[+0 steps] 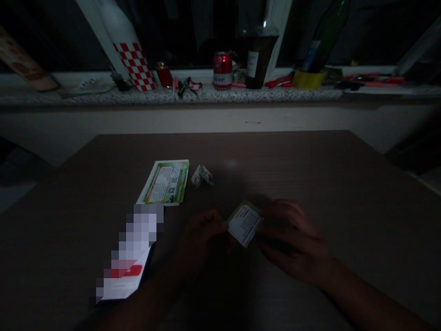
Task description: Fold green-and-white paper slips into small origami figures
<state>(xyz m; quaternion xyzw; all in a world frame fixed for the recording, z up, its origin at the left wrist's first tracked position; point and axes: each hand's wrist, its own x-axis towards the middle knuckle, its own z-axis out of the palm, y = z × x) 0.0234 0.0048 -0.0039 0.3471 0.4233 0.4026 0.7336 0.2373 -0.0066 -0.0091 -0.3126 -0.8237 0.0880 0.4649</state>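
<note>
A small folded piece of printed paper [245, 225], diamond-shaped, with a pale face of text and green edges, is between my hands above the table. My left hand [201, 236] pinches its left corner between thumb and fingers. At the right corner, my right hand [298, 241] has its fingers closed on the paper; their tips are dim and partly hidden. Beyond my left hand stands another folded paper piece [202, 176], shaped like a small tent. Left of that lies a stack of green-and-white printed sheets [165, 183].
A lit phone [126, 280], partly pixelated, lies left of my left forearm on the brown table [275, 156]. Along the stone windowsill [193, 95] stand a red-and-white checkered bottle [134, 64], a red can [222, 71], a dark labelled bottle [257, 62] and a yellow tape roll [309, 79].
</note>
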